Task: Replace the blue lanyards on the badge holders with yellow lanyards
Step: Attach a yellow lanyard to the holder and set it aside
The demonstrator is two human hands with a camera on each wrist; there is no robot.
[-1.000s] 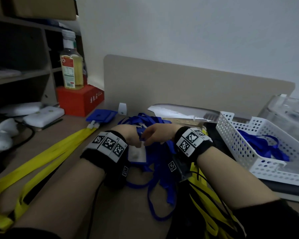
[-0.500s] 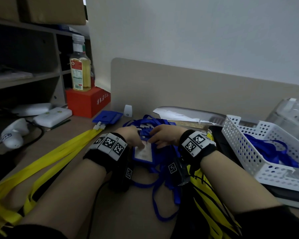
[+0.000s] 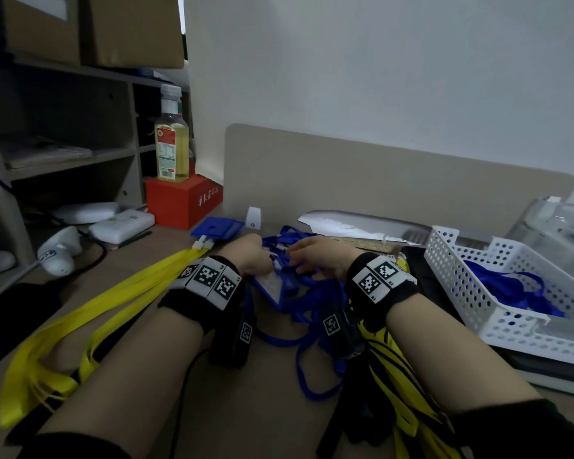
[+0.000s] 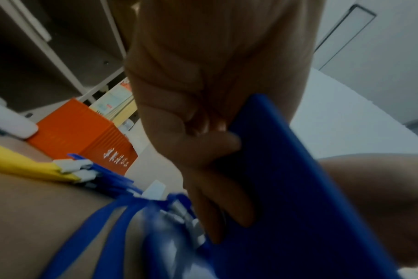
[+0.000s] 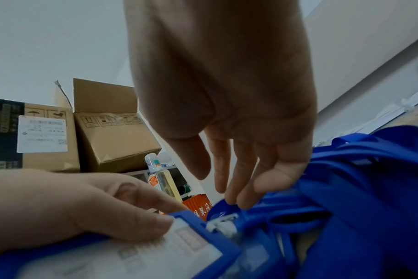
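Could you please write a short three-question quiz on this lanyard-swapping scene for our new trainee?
1. True or false: the left hand grips a blue badge holder.
2. Which lanyards lie in the white basket? A yellow lanyards; B blue lanyards; C none.
3. Fill in: the bottle stands on a ____ box.

Key:
1. True; its thumb and fingers pinch the holder.
2. B; the yellow lanyards lie on the desk at the left, beside the left forearm.
3. Red.

Meanwhile the right hand reaches its fingertips into the blue lanyard pile.
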